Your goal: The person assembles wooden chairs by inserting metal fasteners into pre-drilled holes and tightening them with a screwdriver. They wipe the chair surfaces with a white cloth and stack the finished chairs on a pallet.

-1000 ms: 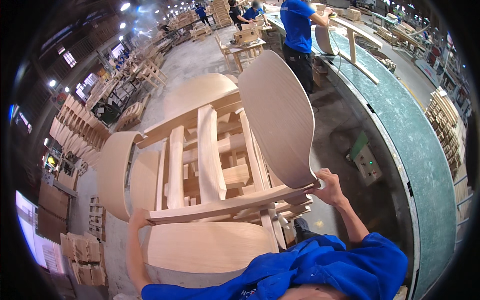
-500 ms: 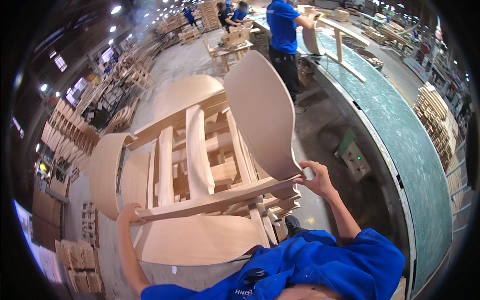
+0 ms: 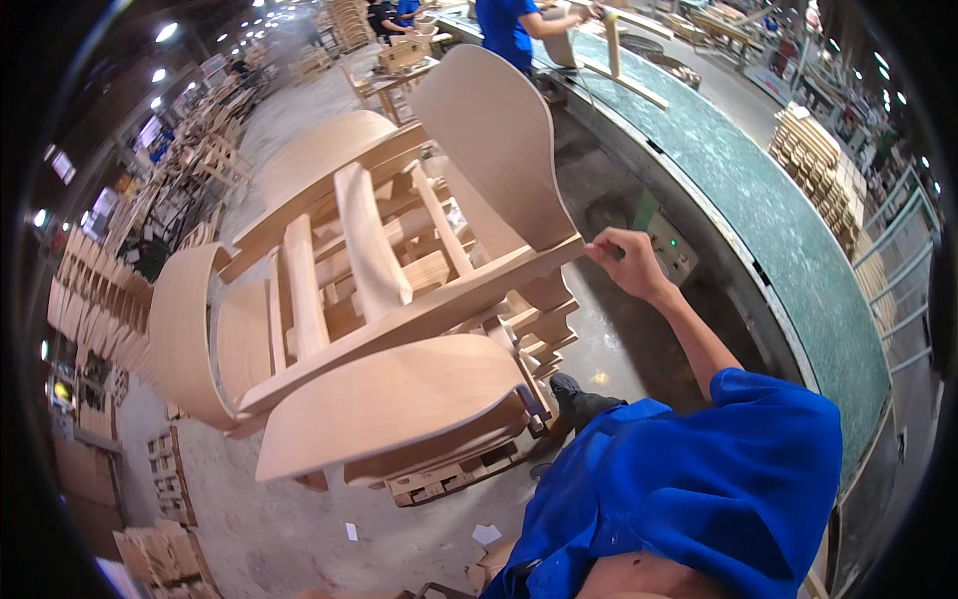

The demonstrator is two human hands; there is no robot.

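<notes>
My right hand is beside the right end of a pale wooden rail, its fingers curled in a pinch and the fingertips at the rail's tip. Whether anything sits between them is hidden. The rail is the near side of a wooden frame with several crosspieces, among them a curved slat. A tall curved plywood panel stands up at the frame's right end. Another curved panel is at the left end, and a broad flat one lies along the near side. My left hand is out of view.
A long green-topped bench runs along my right, with a control box below it. A co-worker in blue stands at its far end. Under the frame is a wooden pallet. Stacked wooden parts stand at left.
My left hand has come off the rail's left end and left the view. My right hand has loosened its grip at the right end. The view has shifted, showing more floor in front.
</notes>
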